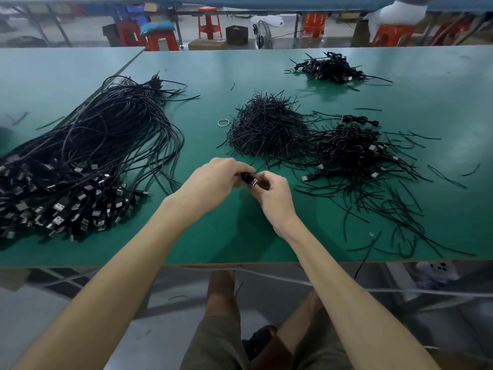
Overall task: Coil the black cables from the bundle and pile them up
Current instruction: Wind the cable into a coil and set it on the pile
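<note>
- Olive shorts [218, 340] show below the green surface [202, 236].
- Mid-surface, left hand [213, 182] and right hand [276, 198] meet, both pinching one small coiled black cable with a silver plug [250, 180].
- Loose bundle of long black cables [93, 156] lies at 9 o'clock.
- At 12 o'clock, heap of short black ties [266, 126]; at 2 o'clock, pile of coiled black cables [352, 148].

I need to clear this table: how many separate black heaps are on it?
4: the long-cable bundle at left, the tie heap in the centre, a coiled-cable pile right of it, a smaller pile far back right. Scattered strands not counted; none seems hidden.
</note>
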